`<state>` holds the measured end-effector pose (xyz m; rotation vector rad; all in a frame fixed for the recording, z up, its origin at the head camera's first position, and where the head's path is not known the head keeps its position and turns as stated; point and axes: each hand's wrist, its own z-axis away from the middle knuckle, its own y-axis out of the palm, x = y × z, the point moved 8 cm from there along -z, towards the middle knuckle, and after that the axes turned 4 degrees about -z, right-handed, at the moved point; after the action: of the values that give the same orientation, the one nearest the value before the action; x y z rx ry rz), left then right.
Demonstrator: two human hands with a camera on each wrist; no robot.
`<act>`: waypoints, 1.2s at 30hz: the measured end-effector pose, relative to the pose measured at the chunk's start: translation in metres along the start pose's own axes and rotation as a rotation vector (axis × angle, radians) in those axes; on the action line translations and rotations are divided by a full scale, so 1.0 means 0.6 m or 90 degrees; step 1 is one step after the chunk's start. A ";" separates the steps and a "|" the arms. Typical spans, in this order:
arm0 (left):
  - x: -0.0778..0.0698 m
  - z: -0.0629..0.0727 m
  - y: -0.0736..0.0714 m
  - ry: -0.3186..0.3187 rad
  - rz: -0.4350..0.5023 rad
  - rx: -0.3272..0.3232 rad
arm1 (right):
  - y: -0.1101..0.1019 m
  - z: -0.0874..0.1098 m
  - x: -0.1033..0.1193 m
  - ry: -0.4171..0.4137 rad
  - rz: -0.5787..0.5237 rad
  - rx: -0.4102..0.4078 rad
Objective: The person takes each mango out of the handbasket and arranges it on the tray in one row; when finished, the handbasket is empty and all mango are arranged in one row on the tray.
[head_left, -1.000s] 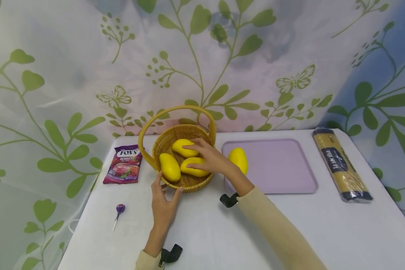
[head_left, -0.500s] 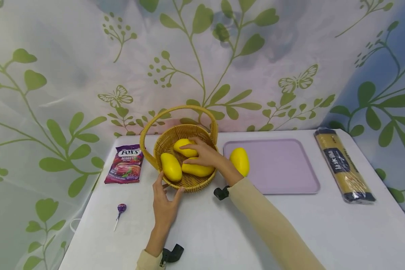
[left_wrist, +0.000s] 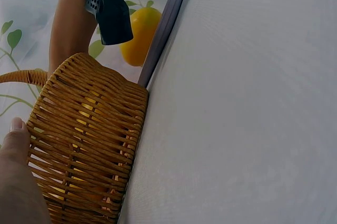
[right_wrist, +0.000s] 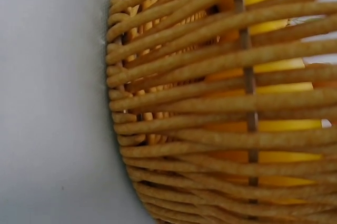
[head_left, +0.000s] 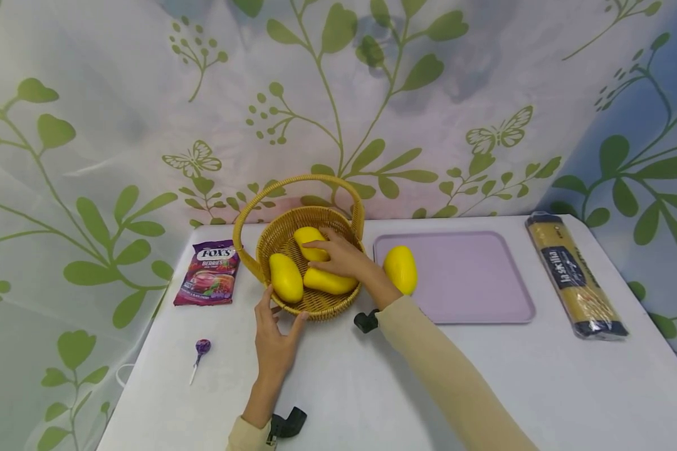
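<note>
Three yellow mangoes lie in a woven basket [head_left: 316, 310] with a tall arched handle. In the head view my right hand [head_left: 341, 254] reaches inside, thumb and fingers curled about the back mango [head_left: 309, 238]. Below the palm is the front mango [head_left: 330, 282], partly covered by the hand. The left mango [head_left: 286, 279] sits untouched. My left hand [head_left: 276, 344] holds the basket's near left side between thumb and fingers; its thumb [left_wrist: 17, 139] presses the weave in the left wrist view. The right wrist view shows only basket weave [right_wrist: 210, 97], with yellow behind it.
A fourth-side mango [head_left: 400, 269] rests on the left end of a lilac tray [head_left: 468, 275]. Farther right lies a pasta packet [head_left: 575, 275]. A purple candy bag [head_left: 209, 274] and a lollipop [head_left: 202, 347] are left of the basket. A patterned curtain hangs behind.
The back mango has turned slightly under my right hand, and the right forearm has shifted a little left. My left hand stays at the basket.
</note>
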<state>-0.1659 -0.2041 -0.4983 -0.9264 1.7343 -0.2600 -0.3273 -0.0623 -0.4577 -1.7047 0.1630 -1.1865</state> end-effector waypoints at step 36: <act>-0.001 0.002 -0.001 0.001 0.003 0.003 | 0.007 -0.009 0.005 0.009 -0.041 -0.010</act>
<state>-0.1646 -0.2039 -0.4982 -0.9180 1.7363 -0.2611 -0.3281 -0.0697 -0.4592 -1.7272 0.1269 -1.2486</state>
